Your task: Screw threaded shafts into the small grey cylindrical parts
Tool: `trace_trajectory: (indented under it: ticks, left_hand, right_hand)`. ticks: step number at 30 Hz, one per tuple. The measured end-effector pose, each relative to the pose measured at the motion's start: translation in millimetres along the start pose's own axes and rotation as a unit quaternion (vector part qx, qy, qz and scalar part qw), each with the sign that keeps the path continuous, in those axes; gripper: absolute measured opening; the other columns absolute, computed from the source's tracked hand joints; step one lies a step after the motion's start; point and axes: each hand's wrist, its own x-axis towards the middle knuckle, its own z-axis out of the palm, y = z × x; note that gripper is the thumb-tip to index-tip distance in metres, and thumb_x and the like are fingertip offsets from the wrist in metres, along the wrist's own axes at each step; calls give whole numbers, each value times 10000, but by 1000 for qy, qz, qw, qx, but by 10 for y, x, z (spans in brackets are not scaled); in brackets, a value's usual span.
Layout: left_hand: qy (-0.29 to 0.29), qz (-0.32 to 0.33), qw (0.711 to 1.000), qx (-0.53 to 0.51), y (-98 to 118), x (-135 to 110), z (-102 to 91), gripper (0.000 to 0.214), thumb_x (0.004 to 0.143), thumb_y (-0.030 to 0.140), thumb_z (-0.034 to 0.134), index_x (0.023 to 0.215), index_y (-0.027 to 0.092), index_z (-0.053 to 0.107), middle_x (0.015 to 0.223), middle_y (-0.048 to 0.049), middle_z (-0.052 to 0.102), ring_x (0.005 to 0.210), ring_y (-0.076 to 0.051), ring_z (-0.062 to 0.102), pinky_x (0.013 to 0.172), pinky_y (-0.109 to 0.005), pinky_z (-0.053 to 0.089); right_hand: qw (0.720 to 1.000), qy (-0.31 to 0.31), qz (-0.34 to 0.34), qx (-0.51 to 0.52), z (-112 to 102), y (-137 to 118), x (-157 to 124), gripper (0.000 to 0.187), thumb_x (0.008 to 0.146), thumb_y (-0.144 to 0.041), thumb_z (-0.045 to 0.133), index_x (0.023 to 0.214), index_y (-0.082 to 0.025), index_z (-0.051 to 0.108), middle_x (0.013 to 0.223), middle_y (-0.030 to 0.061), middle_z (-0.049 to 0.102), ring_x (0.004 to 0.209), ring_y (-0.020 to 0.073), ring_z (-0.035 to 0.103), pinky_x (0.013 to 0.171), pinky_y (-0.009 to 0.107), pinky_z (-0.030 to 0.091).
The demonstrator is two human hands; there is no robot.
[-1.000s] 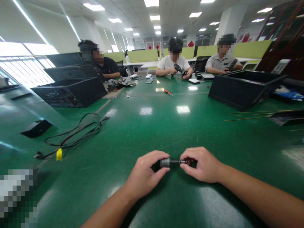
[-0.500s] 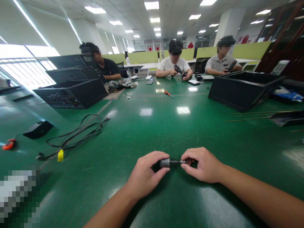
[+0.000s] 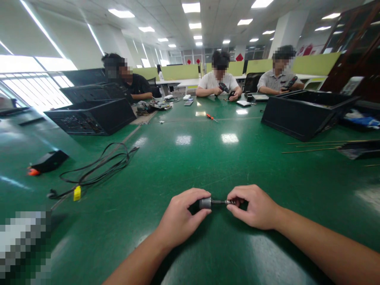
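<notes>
Between my hands, low over the green tabletop, a small grey cylinder [image 3: 206, 203] with a thin dark shaft [image 3: 218, 202] lies level, shaft pointing right. My left hand [image 3: 184, 215] is closed around the cylinder, thumb below and fingers above. The cylinder's far end is hidden in that grip. At the shaft's tip, my right hand [image 3: 252, 206] pinches the thicker metal end between thumb and fingers. Whether the shaft is one piece with the cylinder I cannot tell.
Coiled black cable [image 3: 97, 168] and a black box-shaped piece [image 3: 50, 161] lie left. Black computer cases [image 3: 92, 118] stand at both sides. An orange screwdriver [image 3: 211, 117] lies mid-table; thin rods [image 3: 311, 149] at right. Three people sit across, two holding power drills [image 3: 224, 88].
Both hands keep their hold on the cylinder and shaft, almost unmoved. The view has shifted slightly. At far left, an orange item now appears farther right, against the black box-shaped piece.
</notes>
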Motion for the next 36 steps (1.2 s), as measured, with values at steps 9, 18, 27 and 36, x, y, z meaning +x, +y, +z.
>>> trace_trajectory:
  ticks: [9,18,27,36]
  left_hand:
    - [-5,3,1000,-6,-22,4,-4,304,789,123,732,1072,226,696,1038,-40,743,956,-190,707,904,-330,572]
    - [-6,-7,1000,-16,-17,2,-15,311,791,109,734,1076,226,691,1055,-34,735,973,-184,694,912,-325,555]
    - [-10,-13,1000,-15,-38,-11,-27,327,796,113,738,1093,238,683,1072,-15,730,989,-167,685,928,-309,536]
    - [-10,-13,1000,-13,-28,10,-37,307,803,117,728,1083,235,684,1072,-18,731,994,-169,684,924,-309,537]
  right_hand:
    - [1000,-9,12,8,-15,-2,-7,56,864,-224,632,890,-189,667,738,5,656,646,140,612,633,254,461]
    - [1000,-12,21,6,-23,6,-8,61,865,-221,630,887,-188,675,743,2,653,654,138,612,635,252,457]
    - [999,-19,26,0,-29,11,-11,75,867,-233,627,887,-183,679,743,7,656,658,141,613,644,257,455]
    - [1000,-16,26,1,-30,23,-11,71,864,-228,629,886,-183,678,748,6,662,661,139,620,651,252,463]
